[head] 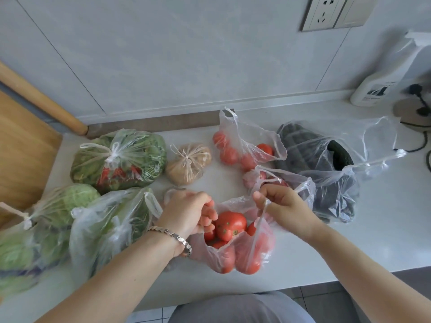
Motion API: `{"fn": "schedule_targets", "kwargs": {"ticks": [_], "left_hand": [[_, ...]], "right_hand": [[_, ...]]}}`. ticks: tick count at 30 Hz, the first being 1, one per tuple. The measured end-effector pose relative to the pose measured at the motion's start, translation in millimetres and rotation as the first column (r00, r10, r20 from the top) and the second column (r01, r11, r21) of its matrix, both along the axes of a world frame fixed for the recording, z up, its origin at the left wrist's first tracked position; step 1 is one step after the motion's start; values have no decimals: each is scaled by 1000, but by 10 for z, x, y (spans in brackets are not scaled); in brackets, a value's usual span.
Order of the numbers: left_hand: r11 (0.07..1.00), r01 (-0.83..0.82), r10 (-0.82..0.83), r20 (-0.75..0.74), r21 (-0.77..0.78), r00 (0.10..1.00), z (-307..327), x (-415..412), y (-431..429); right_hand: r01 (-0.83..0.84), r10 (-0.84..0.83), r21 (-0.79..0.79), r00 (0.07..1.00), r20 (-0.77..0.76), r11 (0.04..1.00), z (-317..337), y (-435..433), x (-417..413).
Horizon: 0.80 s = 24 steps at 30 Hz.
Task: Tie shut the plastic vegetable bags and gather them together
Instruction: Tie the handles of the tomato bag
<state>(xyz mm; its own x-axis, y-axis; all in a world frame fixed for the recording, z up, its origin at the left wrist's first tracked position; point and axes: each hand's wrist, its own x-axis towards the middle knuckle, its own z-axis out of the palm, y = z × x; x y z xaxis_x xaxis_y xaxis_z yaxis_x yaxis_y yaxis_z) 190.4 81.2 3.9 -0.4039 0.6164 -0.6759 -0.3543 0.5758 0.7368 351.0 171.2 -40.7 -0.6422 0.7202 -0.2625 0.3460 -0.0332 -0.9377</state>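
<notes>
A clear plastic bag of red tomatoes (235,248) lies open on the white counter (349,241) near its front edge. My left hand (189,212) grips the bag's left rim. My right hand (282,206) pinches its right handle strap and holds it up. Behind it a second open tomato bag (242,148) and a small open bag of reddish produce (268,178) lie loose. At the right an untied bag holds dark cucumbers (321,169). On the left lie tied bags: leafy greens with red peppers (119,157), a brown lump bag (189,163), cabbage (58,206) and more greens (109,227).
A wooden board (21,145) leans at the far left. A white spray bottle (382,82), a plug and black cable (419,106) stand at the back right. A wall socket (333,12) is above. The counter's front edge runs just below the held bag.
</notes>
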Motion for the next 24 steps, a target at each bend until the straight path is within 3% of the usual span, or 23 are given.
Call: {"fn": "schedule_targets", "kwargs": {"ticks": [4, 7, 10, 12, 15, 17, 22, 24], "left_hand": [[996, -11, 17, -57, 93, 998, -66, -29, 10], [985, 48, -11, -221, 163, 975, -181, -57, 50], [965, 169, -87, -364, 201, 927, -304, -75, 69], [935, 282, -158, -462, 213, 873, -359, -75, 58], [851, 488, -218, -712, 197, 667, -396, -85, 52], [815, 554, -226, -785, 172, 576, -441, -108, 66], [839, 527, -260, -749, 137, 609, -479, -139, 92], [844, 518, -272, -722, 138, 636, -490, -154, 97]], "right_hand": [[238, -256, -137, 958, -132, 962, -106, 49, -119], [381, -396, -153, 915, -79, 912, -190, 88, -171], [411, -425, -195, 905, -32, 891, -216, 71, -197], [410, -424, -207, 905, -24, 888, -212, 42, -197], [358, -369, -148, 928, -51, 922, -158, 20, -189], [311, -326, -167, 942, -77, 936, -114, 4, -191], [183, -204, -231, 977, -70, 956, -56, -41, -218], [191, -200, -186, 979, -36, 964, -44, -69, -234]]}}
